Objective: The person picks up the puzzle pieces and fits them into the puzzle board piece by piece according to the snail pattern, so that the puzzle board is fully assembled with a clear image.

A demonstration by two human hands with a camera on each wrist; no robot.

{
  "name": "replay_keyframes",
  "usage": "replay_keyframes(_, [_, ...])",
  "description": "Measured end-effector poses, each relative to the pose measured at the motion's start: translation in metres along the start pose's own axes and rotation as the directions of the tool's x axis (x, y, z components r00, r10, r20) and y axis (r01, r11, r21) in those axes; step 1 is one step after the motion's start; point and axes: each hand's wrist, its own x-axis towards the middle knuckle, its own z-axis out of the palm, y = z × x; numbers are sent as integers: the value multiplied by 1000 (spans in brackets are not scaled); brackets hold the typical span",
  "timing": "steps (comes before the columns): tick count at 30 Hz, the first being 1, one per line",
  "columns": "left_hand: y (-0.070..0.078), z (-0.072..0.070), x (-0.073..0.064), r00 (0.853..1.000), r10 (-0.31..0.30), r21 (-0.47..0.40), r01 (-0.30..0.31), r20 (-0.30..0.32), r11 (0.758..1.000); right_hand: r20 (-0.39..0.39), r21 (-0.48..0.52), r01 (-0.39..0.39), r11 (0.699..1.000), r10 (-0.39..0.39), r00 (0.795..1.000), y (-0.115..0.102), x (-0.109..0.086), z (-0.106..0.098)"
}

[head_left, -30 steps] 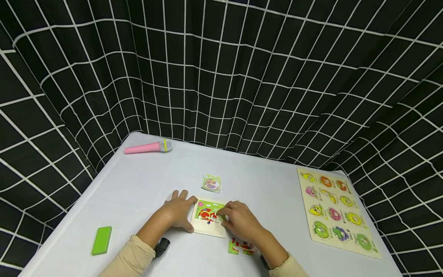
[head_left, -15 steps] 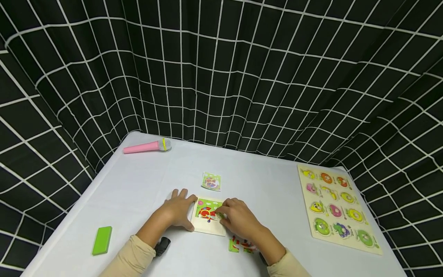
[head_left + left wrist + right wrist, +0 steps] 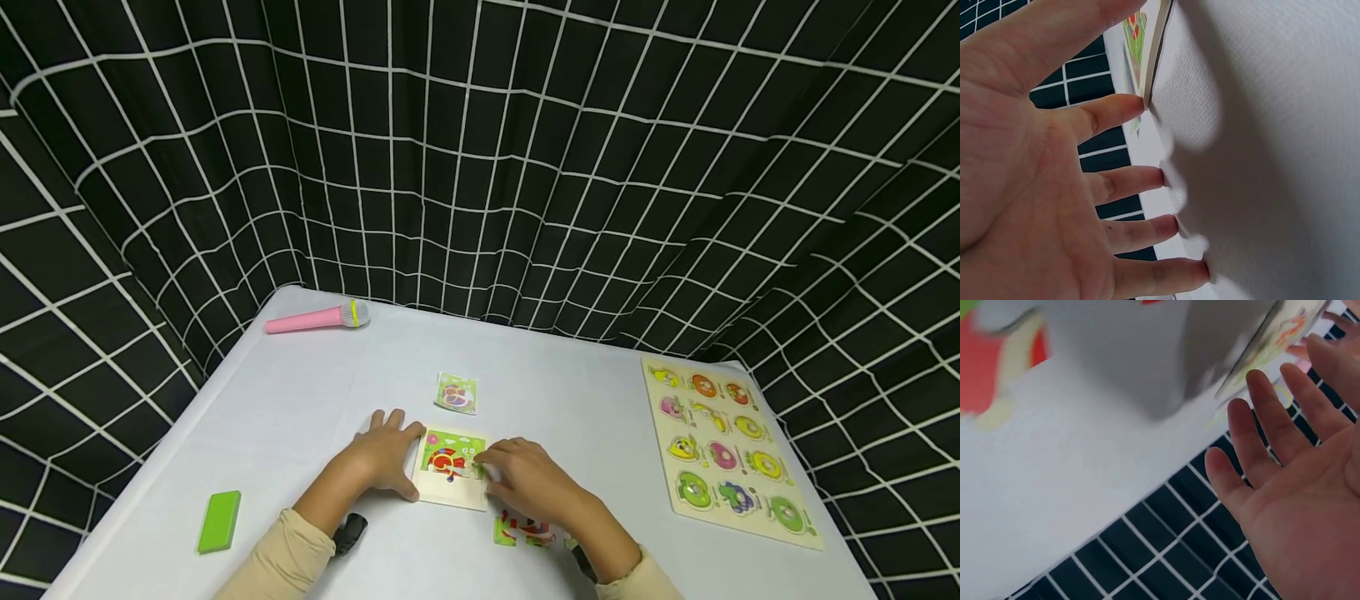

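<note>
A small wooden jigsaw board (image 3: 450, 495) lies flat in front of me, its upper half filled with a green and red picture. My left hand (image 3: 381, 457) spreads along its left side, thumb at the near corner and index fingertip at the far one. The left wrist view shows that index finger (image 3: 1107, 114) straight against the board's edge. At the board's right side is my right hand (image 3: 528, 479), its index fingertip over the picture's right end. Its fingers look extended in the right wrist view. Loose puzzle pieces (image 3: 506, 531) lie below it, partly hidden by the forearm.
Beyond the board lies a small picture card (image 3: 456, 393). A pink toy microphone (image 3: 307, 320) sits at the back left, and a green block (image 3: 220, 522) at the front left. A fruit puzzle board (image 3: 682, 427) occupies the right side. Black gridded curtain (image 3: 450, 167) surrounds the table.
My right hand has shifted slightly right, uncovering more of the picture's right end and the loose pieces. The left hand keeps its place at the board's left side.
</note>
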Motion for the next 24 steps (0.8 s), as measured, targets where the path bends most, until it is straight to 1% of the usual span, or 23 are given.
replay_keyframes(3, [0, 1, -1, 1000, -3, -6, 3, 3, 1000, 27, 19, -18, 1000, 17, 999, 2, -10, -3])
replay_keyframes(9, [0, 0, -1, 1000, 1, -20, -1, -2, 1000, 88, 32, -43, 999, 40, 995, 3, -28, 1])
replay_keyframes(15, [0, -2, 0, 1000, 1, -24, -1, 4, 1000, 83, 22, -14, 1000, 12, 997, -3, -38, 5])
replay_keyframes(21, [0, -2, -1, 1000, -4, -28, 4, 8, 1000, 85, -42, -10, 999, 13, 996, -11, -44, 8])
replay_keyframes(24, [0, -1, -1, 1000, -5, -29, 5, 7, 1000, 72, -84, -3, 996, 9, 997, -13, -46, 10])
